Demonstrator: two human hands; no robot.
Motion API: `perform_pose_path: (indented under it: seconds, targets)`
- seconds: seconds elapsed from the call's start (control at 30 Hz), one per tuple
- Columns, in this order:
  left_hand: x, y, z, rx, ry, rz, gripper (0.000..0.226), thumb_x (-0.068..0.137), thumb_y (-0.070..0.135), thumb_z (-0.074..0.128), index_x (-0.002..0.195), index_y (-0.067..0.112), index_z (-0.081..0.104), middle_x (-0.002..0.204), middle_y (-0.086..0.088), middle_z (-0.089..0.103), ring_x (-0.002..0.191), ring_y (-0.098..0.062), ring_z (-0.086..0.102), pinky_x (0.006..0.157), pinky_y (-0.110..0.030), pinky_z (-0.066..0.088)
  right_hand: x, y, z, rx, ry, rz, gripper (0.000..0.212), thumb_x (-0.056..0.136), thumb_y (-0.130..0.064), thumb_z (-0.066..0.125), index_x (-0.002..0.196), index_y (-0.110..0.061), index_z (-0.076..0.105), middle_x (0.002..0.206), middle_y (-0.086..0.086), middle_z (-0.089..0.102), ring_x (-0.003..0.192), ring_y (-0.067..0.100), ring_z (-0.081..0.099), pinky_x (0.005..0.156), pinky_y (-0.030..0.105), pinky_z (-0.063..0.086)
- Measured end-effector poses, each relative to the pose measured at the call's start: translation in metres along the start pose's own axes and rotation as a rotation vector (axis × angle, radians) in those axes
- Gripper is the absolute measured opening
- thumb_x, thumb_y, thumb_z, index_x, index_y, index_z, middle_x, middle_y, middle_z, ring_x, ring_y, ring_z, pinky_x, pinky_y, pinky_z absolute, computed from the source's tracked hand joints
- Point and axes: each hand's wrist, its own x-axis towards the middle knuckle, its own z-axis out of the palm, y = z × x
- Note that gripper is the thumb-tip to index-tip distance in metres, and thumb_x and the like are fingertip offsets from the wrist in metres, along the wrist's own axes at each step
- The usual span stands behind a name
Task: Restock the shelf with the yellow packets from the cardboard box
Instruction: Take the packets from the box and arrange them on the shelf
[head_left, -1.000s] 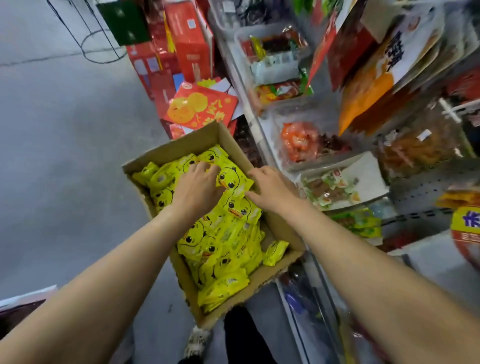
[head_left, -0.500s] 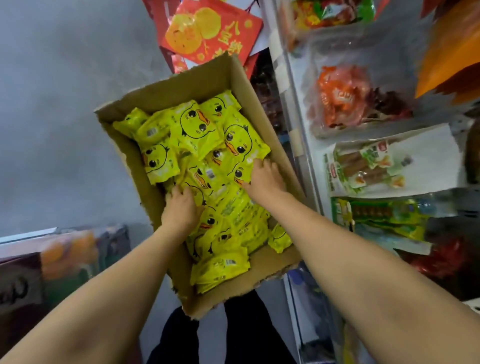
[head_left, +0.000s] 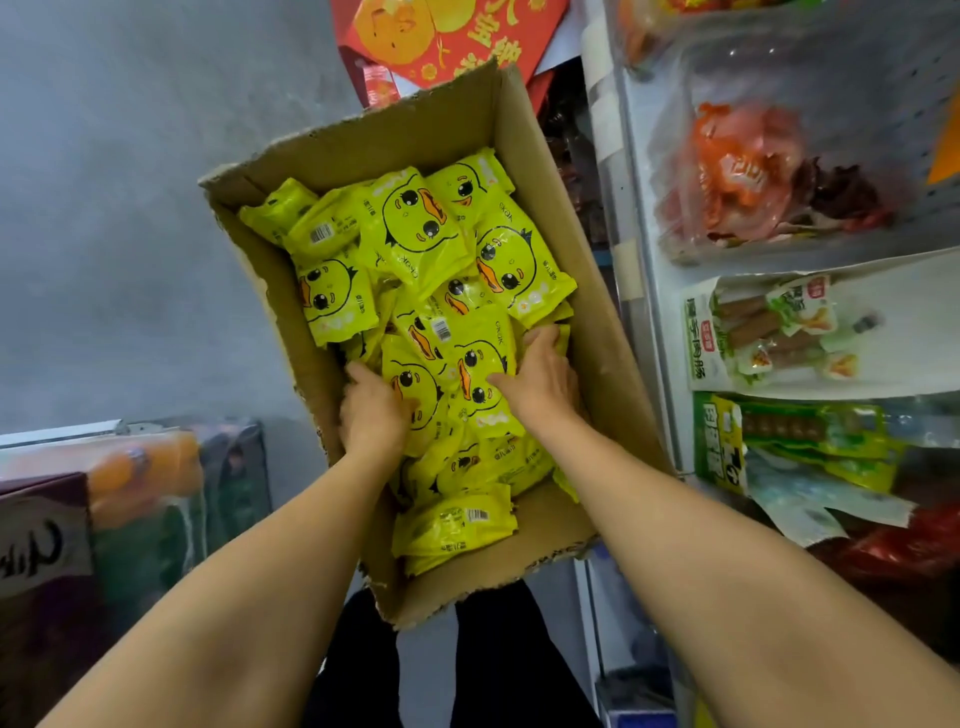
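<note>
The cardboard box fills the middle of the frame and it is almost full. Many yellow packets with a duck face lie in it, in a loose heap that reaches from the upper end of the box down to the lower end. In my judgement the task is only at its beginning: none of these packets can be seen on the shelf, which runs down the right side of the frame and carries other snack bags in orange, white and green.

Both hands are inside the box, a little below the centre of the picture. The left hand rests at the left edge of a small bundle of packets; its fingers are curled and its thumb lies on top of one duck face. The right hand holds the same bundle from the right side, with the thumb stretched over a packet and the other fingers bent down into the heap, so their tips are hidden. It seems the two hands gather one stack between them.

What is left, as far as I can judge: to lift this stack out, to carry it to a free place on the shelf, and to repeat this many times, because the box is far from empty.
</note>
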Motion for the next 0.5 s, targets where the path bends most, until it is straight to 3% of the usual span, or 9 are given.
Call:
perform_pose_path:
  seconds: [0.07, 0.17, 0.27, 0.3, 0.43, 0.5]
  targets:
    - [-0.002, -0.001, 0.004, 0.003, -0.034, -0.064, 0.067, 0.083, 0.024, 0.077, 0.126, 0.002, 0.032, 0.125, -0.024, 0.056, 0.117, -0.044, 0.053, 0.091, -0.049, 0.045, -0.009, 0.004, 0.008, 0.071, -0.055, 0.043, 0.064, 0.08, -0.031, 0.081, 0.13, -0.014, 0.045, 0.122, 0.01, 0.064, 0.114, 0.033, 0.059, 0.081, 0.035, 0.043]
    - [-0.001, -0.005, 0.005, 0.036, -0.125, -0.113, 0.052, 0.081, 0.033, 0.078, 0.115, 0.004, 0.05, 0.117, -0.02, 0.062, 0.108, -0.039, 0.059, 0.085, -0.043, 0.049, -0.013, 0.018, 0.015, 0.2, -0.121, 0.082, 0.038, 0.082, -0.03, 0.079, 0.114, -0.012, 0.067, 0.11, 0.009, 0.07, 0.107, 0.03, 0.063, 0.081, 0.032, 0.048]
    - [-0.005, -0.004, -0.005, -0.042, -0.19, -0.121, 0.038, 0.082, 0.036, 0.077, 0.083, 0.006, 0.054, 0.104, -0.017, 0.065, 0.094, -0.035, 0.064, 0.072, -0.035, 0.051, -0.018, 0.032, 0.008, 0.33, -0.153, 0.129, 0.049, 0.08, -0.03, 0.081, 0.123, -0.013, 0.065, 0.119, 0.003, 0.067, 0.11, 0.023, 0.062, 0.092, 0.033, 0.05]
    - [-0.007, -0.003, -0.01, -0.076, -0.189, -0.122, 0.036, 0.083, 0.034, 0.076, 0.081, 0.007, 0.053, 0.103, -0.016, 0.064, 0.093, -0.034, 0.063, 0.069, -0.034, 0.049, -0.021, 0.035, 0.004, 0.359, -0.15, 0.134, 0.052, 0.079, -0.032, 0.081, 0.125, -0.013, 0.064, 0.121, 0.0, 0.065, 0.111, 0.021, 0.061, 0.094, 0.033, 0.049]
    - [-0.025, -0.004, -0.029, -0.262, -0.189, -0.081, 0.053, 0.084, 0.034, 0.075, 0.123, 0.006, 0.054, 0.118, -0.012, 0.06, 0.106, -0.031, 0.059, 0.087, -0.038, 0.05, -0.043, 0.04, -0.018, 0.48, -0.12, 0.104, 0.061, 0.08, -0.03, 0.081, 0.134, -0.012, 0.058, 0.133, 0.004, 0.06, 0.119, 0.022, 0.059, 0.101, 0.035, 0.048]
    - [-0.041, -0.001, -0.04, -0.358, -0.226, -0.02, 0.059, 0.083, 0.033, 0.076, 0.13, 0.007, 0.05, 0.121, -0.01, 0.059, 0.109, -0.029, 0.057, 0.091, -0.037, 0.047, -0.06, 0.038, -0.034, 0.54, -0.078, 0.085, 0.063, 0.081, -0.029, 0.08, 0.137, -0.012, 0.056, 0.136, 0.005, 0.059, 0.12, 0.023, 0.059, 0.102, 0.037, 0.047]
